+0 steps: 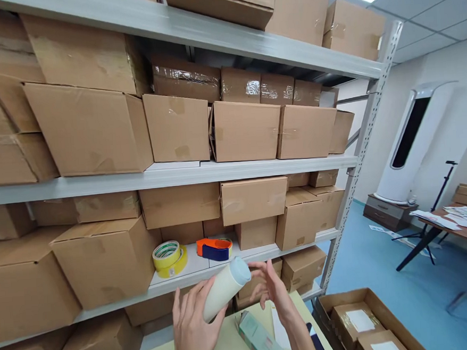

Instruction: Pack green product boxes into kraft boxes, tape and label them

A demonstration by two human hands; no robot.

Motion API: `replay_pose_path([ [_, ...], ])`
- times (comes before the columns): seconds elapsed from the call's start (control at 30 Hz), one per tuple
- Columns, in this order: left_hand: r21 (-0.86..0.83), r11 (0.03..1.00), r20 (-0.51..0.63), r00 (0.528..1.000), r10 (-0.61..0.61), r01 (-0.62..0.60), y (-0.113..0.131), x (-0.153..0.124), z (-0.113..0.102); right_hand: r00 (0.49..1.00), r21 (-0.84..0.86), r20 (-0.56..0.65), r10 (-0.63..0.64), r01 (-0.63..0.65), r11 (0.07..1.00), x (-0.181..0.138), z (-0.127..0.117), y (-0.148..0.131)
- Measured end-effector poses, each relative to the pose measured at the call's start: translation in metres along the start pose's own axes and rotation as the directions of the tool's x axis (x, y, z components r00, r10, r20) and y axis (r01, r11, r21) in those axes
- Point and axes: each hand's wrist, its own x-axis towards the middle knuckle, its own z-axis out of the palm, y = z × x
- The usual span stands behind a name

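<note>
A white cylindrical bottle (pixel 221 296) with a light blue cap (pixel 240 271) is tilted, its cap end pointing up and to the right. My left hand (pixel 196 324) is wrapped round its body. My right hand (pixel 271 289) is beside the cap with fingers spread and bent; I see nothing held in it. Below on the pale yellow table (pixel 225 346) lies a green carton (pixel 260 337). A white sheet (pixel 279 329) lies next to the carton, and a dark flat object (pixel 317 342) shows partly behind my right forearm.
A metal shelf rack (pixel 253 168) full of cardboard boxes stands ahead. Yellow tape rolls (pixel 168 258) and an orange and blue tape dispenser (pixel 214 249) sit on a lower shelf. An open carton (pixel 363 320) with smaller boxes is at right, before a paper-covered desk (pixel 460 220).
</note>
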Motion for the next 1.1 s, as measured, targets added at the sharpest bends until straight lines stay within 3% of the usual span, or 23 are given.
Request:
replay_pose_path([
  [0.13,0.032,0.993,0.051,0.993,0.110,-0.112,0.011,-0.003,-0.006,1.000,-0.125,-0.027,0.005,-0.008,0.992,-0.009,0.014,-0.007],
  [0.33,-0.043,0.994,0.177,0.979,0.102,-0.096,0.024,-0.017,0.005,0.983,-0.085,-0.144,0.111,-0.124,0.989,-0.013,0.018,0.027],
  [0.43,-0.066,0.998,0.264,0.964,0.019,-0.002,0.020,-0.025,0.013,0.964,0.055,-0.227,0.142,-0.133,0.990,-0.013,0.007,0.045],
  [0.53,-0.120,0.966,0.275,0.943,-0.189,0.229,0.012,-0.030,0.013,0.930,0.201,-0.304,0.205,-0.148,0.969,-0.017,-0.009,0.058],
  [0.6,-0.208,0.885,0.356,0.875,-0.329,0.417,0.006,-0.036,0.011,0.904,0.263,-0.347,0.248,-0.161,0.951,-0.024,-0.021,0.063],
  [0.67,-0.288,0.751,0.537,0.750,-0.388,0.594,0.003,-0.047,0.008,0.892,0.303,-0.367,0.264,-0.154,0.940,-0.034,-0.033,0.067],
  [0.73,-0.335,0.594,0.729,0.601,-0.328,0.731,0.005,-0.063,0.009,0.900,0.318,-0.348,0.264,-0.152,0.936,-0.047,-0.043,0.070],
  [0.8,-0.359,0.439,0.838,0.492,-0.237,0.824,0.012,-0.081,0.011,0.916,0.293,-0.304,0.262,-0.171,0.940,-0.062,-0.052,0.075],
  [0.87,-0.361,0.313,0.879,0.433,-0.201,0.878,0.021,-0.098,0.015,0.922,0.245,-0.268,0.280,-0.216,0.945,-0.077,-0.060,0.081],
  [0.93,-0.331,0.241,0.889,0.387,-0.245,0.912,0.030,-0.111,0.020,0.919,0.208,-0.246,0.308,-0.260,0.943,-0.092,-0.065,0.088],
  [1.03,-0.256,0.198,0.890,0.311,-0.334,0.946,0.041,-0.121,0.024,0.902,0.193,-0.244,0.357,-0.315,0.929,-0.111,-0.071,0.100],
  [1.1,-0.222,0.212,0.883,0.289,-0.370,0.952,0.046,-0.122,0.025,0.886,0.198,-0.264,0.382,-0.337,0.920,-0.121,-0.073,0.108],
])
